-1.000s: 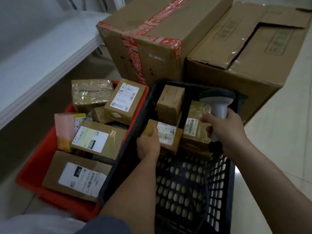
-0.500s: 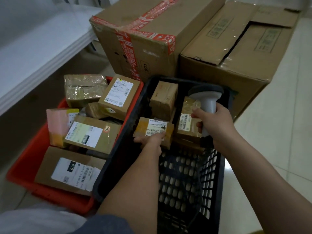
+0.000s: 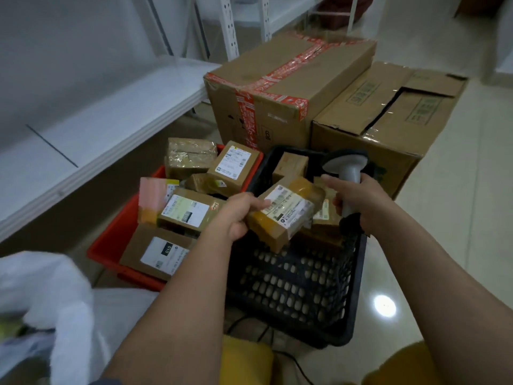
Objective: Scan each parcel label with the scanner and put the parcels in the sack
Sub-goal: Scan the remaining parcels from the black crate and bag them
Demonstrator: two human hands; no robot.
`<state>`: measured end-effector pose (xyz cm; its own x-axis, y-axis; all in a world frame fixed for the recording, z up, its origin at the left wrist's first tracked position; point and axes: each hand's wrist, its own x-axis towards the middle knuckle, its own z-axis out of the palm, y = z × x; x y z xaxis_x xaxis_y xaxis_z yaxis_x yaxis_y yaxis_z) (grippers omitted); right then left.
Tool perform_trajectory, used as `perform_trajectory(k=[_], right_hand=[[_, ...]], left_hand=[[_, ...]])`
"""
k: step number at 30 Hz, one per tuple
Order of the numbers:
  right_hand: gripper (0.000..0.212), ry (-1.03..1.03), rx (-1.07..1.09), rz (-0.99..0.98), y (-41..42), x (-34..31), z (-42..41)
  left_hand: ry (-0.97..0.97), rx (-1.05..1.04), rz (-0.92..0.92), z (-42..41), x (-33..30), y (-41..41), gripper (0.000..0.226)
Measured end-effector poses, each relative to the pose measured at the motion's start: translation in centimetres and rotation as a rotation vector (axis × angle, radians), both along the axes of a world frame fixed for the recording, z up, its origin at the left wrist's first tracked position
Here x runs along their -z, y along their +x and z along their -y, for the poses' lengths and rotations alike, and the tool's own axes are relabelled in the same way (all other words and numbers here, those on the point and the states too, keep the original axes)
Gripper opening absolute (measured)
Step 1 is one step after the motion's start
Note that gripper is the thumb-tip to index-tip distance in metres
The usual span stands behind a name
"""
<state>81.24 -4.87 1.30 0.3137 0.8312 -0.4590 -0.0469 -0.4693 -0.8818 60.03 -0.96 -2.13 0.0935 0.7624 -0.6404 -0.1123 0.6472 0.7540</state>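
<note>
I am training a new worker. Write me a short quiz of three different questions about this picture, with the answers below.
1. True or false: the left hand grips a parcel lifted above the black basket.
2. Which thing does the right hand hold? A) a tape roll B) the scanner C) a pen
3. Fill the gap: the parcels not in the black basket lie in a ___ crate.

Key
1. True; its label faces up.
2. B; the fingers curl round the scanner's handle.
3. Red; it stands to the left of the black basket.
</note>
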Motion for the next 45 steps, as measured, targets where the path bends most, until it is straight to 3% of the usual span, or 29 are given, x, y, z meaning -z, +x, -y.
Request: perform_trajectory(k=[2, 7, 9, 12, 14, 18, 24, 29, 34, 45], right_hand=[[0.053, -0.011, -0.045, -0.014, -1.0, -1.7, 1.5], [0.049, 0.042, -0.120, -0.165, -3.2, -5.6, 4.6], [0.044, 0.099, -0.072, -0.219, -4.4, -6.3, 5.2], [0.061, 0.132, 0.066, -0.274, -5.9, -6.5, 5.4], [0.061, 0.141, 0.112, -0.309, -6.6, -6.7, 5.5], [0.054, 0.138, 0.048, -0.297, -7.0, -6.6, 5.3], [0.055, 0.065, -0.133, -0.006, -5.9, -7.8, 4.3], [0.040, 0.073, -0.327, -0.169, -5.2, -10.8, 5.7], [0.038, 0.187, -0.513, -0.177, -4.4, -12.5, 6.9], [0.034, 0.268, -0.591, -0.144, -2.3, -13.6, 7.9]], left_hand=[[0.092, -0.001, 0.037, 2.1, -3.1, -0.6, 0.060], [0.304, -0.127, 0.033, 8.0, -8.7, -2.7, 0.035], [0.321, -0.219, 0.040, 9.9, -10.1, -3.2, 0.049], [0.293, -0.250, 0.060, 11.4, -10.6, -4.2, 0.072], [0.236, -0.215, 0.118, 12.1, -10.5, -4.5, 0.085], [0.230, -0.240, 0.096, 12.3, -10.2, -4.5, 0.076], [0.261, -0.344, -0.053, 11.4, -9.3, -5.4, 0.064], [0.241, -0.419, -0.140, 10.4, -8.4, -5.8, 0.068], [0.223, -0.445, -0.205, 9.6, -7.7, -5.5, 0.070], [0.175, -0.434, -0.265, 8.9, -7.2, -4.8, 0.071]])
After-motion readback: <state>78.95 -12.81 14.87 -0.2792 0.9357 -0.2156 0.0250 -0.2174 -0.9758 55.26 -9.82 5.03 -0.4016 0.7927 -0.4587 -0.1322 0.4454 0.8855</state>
